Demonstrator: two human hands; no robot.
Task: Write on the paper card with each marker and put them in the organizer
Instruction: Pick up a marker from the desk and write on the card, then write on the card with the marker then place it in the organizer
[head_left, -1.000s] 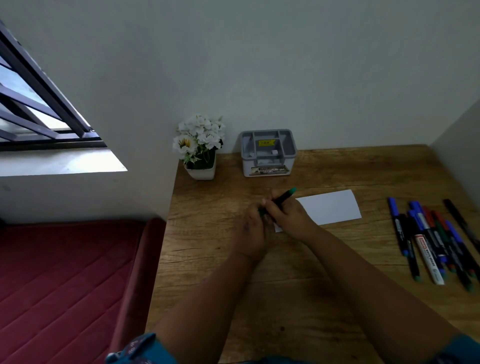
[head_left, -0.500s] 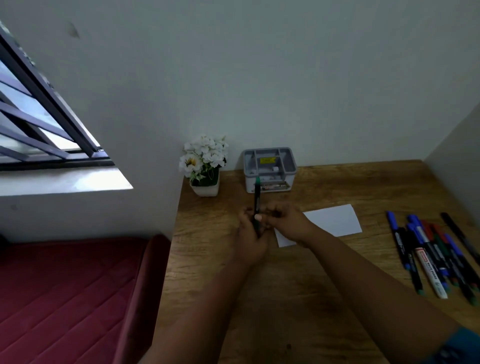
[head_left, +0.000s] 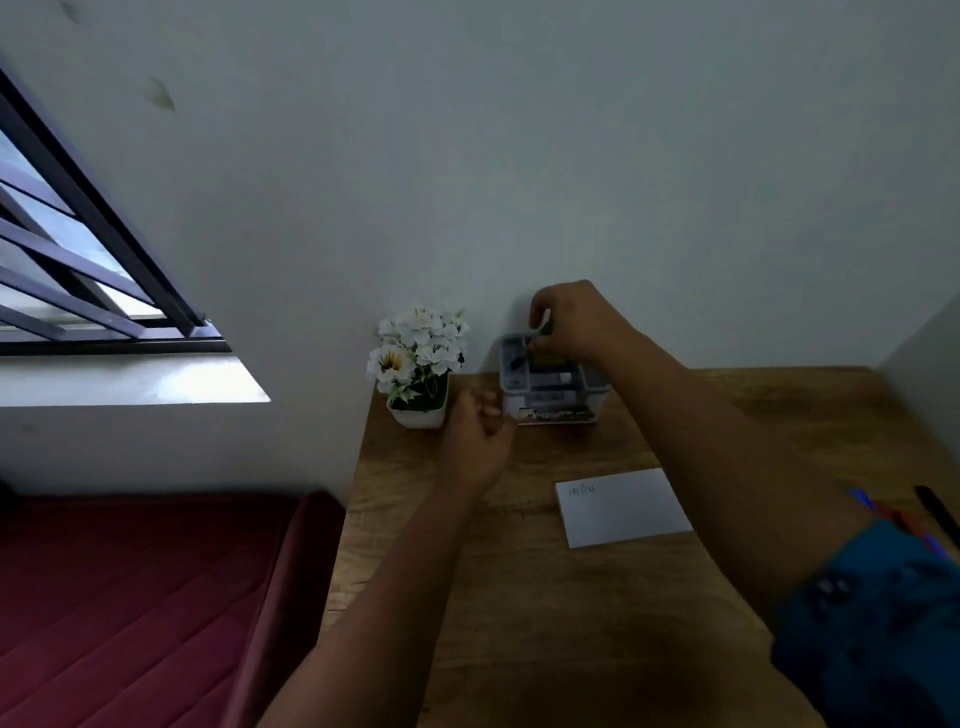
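The grey organizer (head_left: 592, 397) stands against the back wall on the wooden desk (head_left: 571, 597). My right hand (head_left: 574, 325) hovers over its back compartments, pinched on a green marker (head_left: 545, 328) whose lower end points down into the organizer. My left hand (head_left: 475, 441) rests loosely curled on the desk just left of the organizer and holds nothing. The white paper card (head_left: 623, 506) lies flat in the middle of the desk, with a small scribble at its top left corner. Most of the marker is hidden by my fingers.
A white pot of white flowers (head_left: 418, 364) stands left of the organizer. Several loose markers (head_left: 893, 517) lie at the right edge, partly hidden by my blue sleeve. A red couch (head_left: 145, 597) sits left of the desk, below a barred window.
My right hand carried the green marker from above the card up to the organizer. My left hand let go of it and moved left. The camera tilted upward.
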